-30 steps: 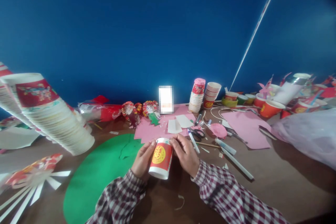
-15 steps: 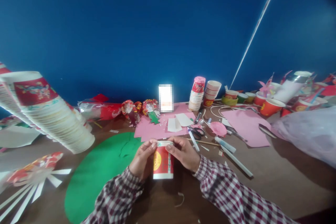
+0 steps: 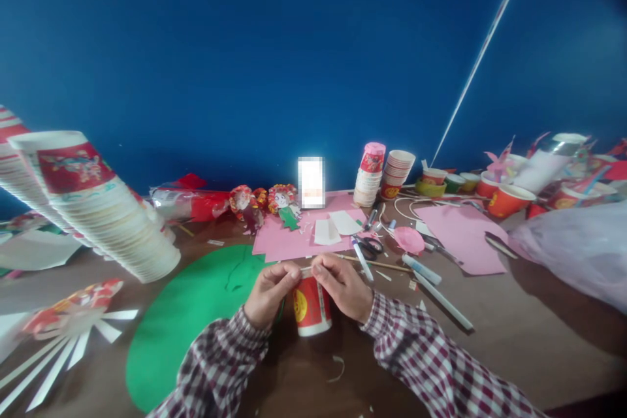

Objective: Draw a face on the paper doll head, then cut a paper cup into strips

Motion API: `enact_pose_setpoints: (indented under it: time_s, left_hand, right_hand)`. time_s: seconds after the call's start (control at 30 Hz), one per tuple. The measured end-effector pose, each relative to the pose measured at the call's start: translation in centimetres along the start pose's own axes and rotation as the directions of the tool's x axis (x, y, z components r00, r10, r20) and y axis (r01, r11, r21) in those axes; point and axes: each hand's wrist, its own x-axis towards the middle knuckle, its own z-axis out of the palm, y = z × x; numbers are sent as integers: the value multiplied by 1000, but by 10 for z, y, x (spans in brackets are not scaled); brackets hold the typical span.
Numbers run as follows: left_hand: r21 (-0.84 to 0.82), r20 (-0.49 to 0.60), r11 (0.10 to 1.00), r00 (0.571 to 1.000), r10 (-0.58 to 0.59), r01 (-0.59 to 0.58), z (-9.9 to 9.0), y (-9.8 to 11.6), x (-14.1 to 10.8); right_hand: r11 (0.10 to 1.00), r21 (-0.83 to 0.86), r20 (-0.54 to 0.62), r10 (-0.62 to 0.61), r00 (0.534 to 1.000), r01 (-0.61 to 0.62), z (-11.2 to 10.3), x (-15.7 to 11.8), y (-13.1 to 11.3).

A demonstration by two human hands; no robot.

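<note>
A red paper cup (image 3: 312,307) with a yellow round mark and a white base band hangs between my hands, its base tilted toward the right. My left hand (image 3: 272,290) pinches the rim at the left, thumb and fingers pressed together. At the right of the rim, my right hand (image 3: 343,284) is closed on the cup in the same way. The thumbs are close together, and the fingers hide most of the rim. Left of my hands lies a large green paper shape (image 3: 176,333) on the brown table (image 3: 514,353).
Leaning stacks of paper cups (image 3: 117,215) rise at the left, beside a cut cup with white strips (image 3: 73,326). Pink paper (image 3: 279,241), scissors (image 3: 369,247), a marker (image 3: 361,260) and a white tube (image 3: 443,300) lie beyond and right. A plastic bag (image 3: 578,241) sits far right.
The cup has tilted, its base swinging right. My fingers have moved closer together along the rim and now cover more of it. The view has shifted slightly.
</note>
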Motion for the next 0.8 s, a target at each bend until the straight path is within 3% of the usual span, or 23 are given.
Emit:
enact_pose_setpoints:
  time_s: [0.1,0.23,0.33,0.5,0.57,0.7,0.8]
  left_hand:
    - [-20,-141,997,987,75,-79,1,-5,2]
    - [70,-220,986,961,166,-154,2,-5,4]
    - [154,-259,962,931,258,-225,6,-4,2]
    - [344,-276,872,851,447,-347,10,-7,-1]
    - [505,-218,770,805,552,-390,8,-10,-2]
    - [783,-24,424,659,752,-455,5,-16,-7]
    - [838,49,315,636,770,-446,6,-21,-14]
  right_hand:
    - [995,97,-122,49,991,-37,6,-1,3]
    - [963,261,-49,85,995,-69,16,-2,10]
    - [964,258,-21,76,997,-68,20,-2,13]
    - [992,119,-171,54,984,-34,21,-2,14]
    - [999,31,-221,14,975,-8,21,-4,15]
    - [984,-174,-263,-84,961,38,20,-12,17]
    - [958,-275,-227,-143,963,78,21,-19,19]
